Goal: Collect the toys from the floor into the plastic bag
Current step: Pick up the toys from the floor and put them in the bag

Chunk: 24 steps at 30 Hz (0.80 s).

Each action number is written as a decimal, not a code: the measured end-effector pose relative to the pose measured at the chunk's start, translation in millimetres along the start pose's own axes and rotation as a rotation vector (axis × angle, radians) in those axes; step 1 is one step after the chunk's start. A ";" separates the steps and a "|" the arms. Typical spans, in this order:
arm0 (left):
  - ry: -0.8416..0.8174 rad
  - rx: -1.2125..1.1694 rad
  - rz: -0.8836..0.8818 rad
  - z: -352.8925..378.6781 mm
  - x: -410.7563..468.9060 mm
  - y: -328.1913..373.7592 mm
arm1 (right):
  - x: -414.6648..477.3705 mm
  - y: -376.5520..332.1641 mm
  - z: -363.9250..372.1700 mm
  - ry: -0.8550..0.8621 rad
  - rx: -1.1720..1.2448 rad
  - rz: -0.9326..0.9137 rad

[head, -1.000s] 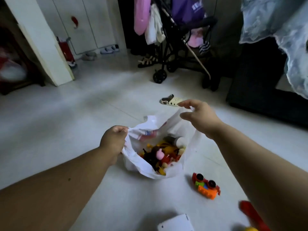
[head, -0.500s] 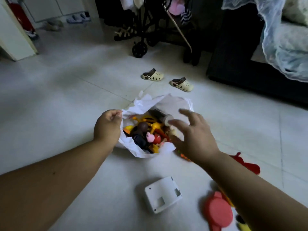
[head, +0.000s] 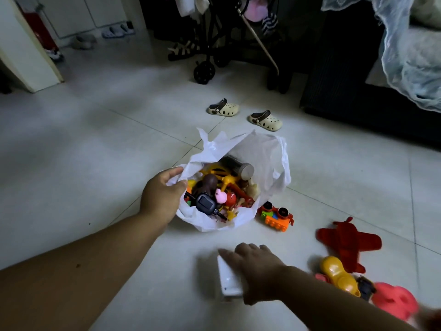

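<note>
Hands split: left hand [head: 162, 199] pinches the plastic bag [head: 262, 151] rim; right hand [head: 257, 271] spreads over the white box [head: 228, 280], grasp unclear; next, seemingly, lifting it in.

Dim room: pale tiled floor [head: 95, 144]; black stroller [head: 214, 44] at top centre; dark bed base [head: 346, 80] upper right, with netting [head: 410, 56] over it; white cabinets [head: 90, 13] upper left.

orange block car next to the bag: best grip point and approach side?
Judgement: take the orange block car from above, pinching its long flat sides across the low orange base, below the black wheels on top. It lies clear on the floor, just right of the plastic bag. The right hand is nearer; the left hand holds the bag rim.
</note>
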<state>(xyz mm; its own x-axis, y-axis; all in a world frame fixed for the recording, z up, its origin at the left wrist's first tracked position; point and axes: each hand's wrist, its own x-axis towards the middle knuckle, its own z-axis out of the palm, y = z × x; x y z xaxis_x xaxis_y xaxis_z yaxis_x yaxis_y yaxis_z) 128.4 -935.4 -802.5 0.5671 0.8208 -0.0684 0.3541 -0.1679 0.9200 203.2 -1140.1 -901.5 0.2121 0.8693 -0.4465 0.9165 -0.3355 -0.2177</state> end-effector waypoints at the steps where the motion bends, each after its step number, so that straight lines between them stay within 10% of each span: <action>1: -0.005 -0.014 0.003 -0.2 2.2 -0.6 | -5.2 1.0 -10.7 0.061 0.067 -0.004; 7: 0.022 -0.083 0.006 5.9 12.6 3.4 | -19.3 3.9 -91.7 0.454 0.897 0.052; 14: 0.035 -0.074 0.033 3.7 13.6 -0.9 | 63.5 13.0 -119.9 0.280 1.823 0.541; 24: -0.032 -0.076 0.106 0.5 26.0 4.6 | 135.7 3.8 -111.4 0.480 1.615 0.429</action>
<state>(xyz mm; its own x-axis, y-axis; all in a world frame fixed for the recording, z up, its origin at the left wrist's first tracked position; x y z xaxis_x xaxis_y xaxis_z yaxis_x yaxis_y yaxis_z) 145.2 -915.1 -800.2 0.6223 0.7825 0.0196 0.2345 -0.2103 0.9491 273.2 -982.9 -866.2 0.6770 0.5500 -0.4889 -0.3973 -0.2861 -0.8720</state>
